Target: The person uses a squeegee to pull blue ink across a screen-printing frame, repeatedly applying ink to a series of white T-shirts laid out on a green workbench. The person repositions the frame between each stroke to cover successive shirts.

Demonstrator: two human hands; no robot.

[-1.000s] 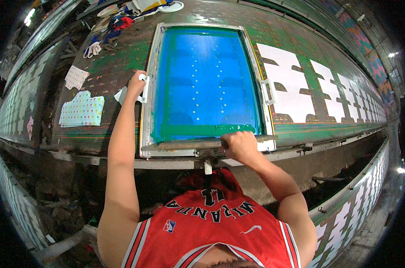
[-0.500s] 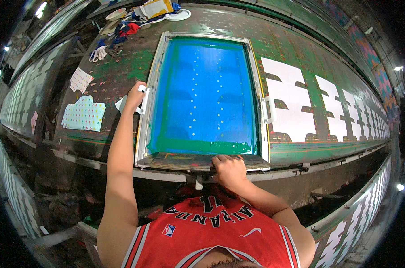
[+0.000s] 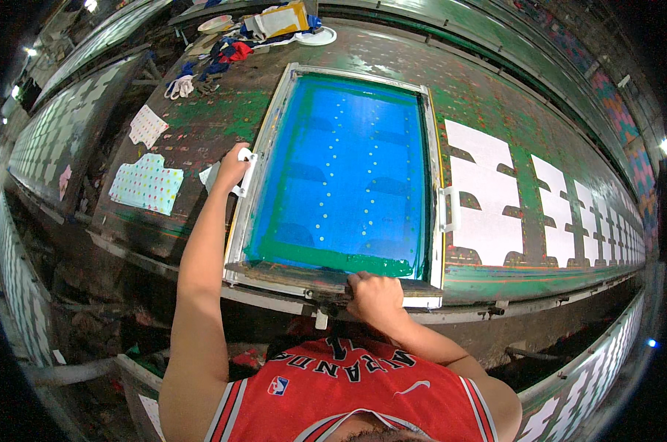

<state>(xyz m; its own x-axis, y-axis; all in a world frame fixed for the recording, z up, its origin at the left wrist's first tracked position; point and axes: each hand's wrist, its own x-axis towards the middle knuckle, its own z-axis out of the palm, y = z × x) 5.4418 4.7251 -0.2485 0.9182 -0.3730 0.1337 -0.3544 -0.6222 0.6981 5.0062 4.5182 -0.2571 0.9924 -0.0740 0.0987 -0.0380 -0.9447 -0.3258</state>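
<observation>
A screen-printing frame (image 3: 435,221) with pale edges and a blue mesh (image 3: 348,155) lies on the long table before me. Two columns of small pale dots run along the mesh, and dark curved shapes show through it. My left hand (image 3: 231,172) is closed around the white handle (image 3: 249,171) on the frame's left side. At the near end, my right hand (image 3: 376,298) grips a dark wooden squeegee (image 3: 297,275), knuckles up; its blade edge is hidden. Wet green ink (image 3: 333,262) lies in a band just beyond the squeegee.
White cut fabric pieces (image 3: 484,206) lie in a row to the right, near a second white handle (image 3: 451,209). Dotted fabric pieces (image 3: 148,184) are at left. Rags (image 3: 219,55), a cardboard box (image 3: 278,20) and a white lid (image 3: 317,35) sit at the far end.
The view has tilted slightly, so the frame and table appear lower and a little turned. Both hands keep their holds; the right hand's knuckles have rolled slightly over the squeegee.
</observation>
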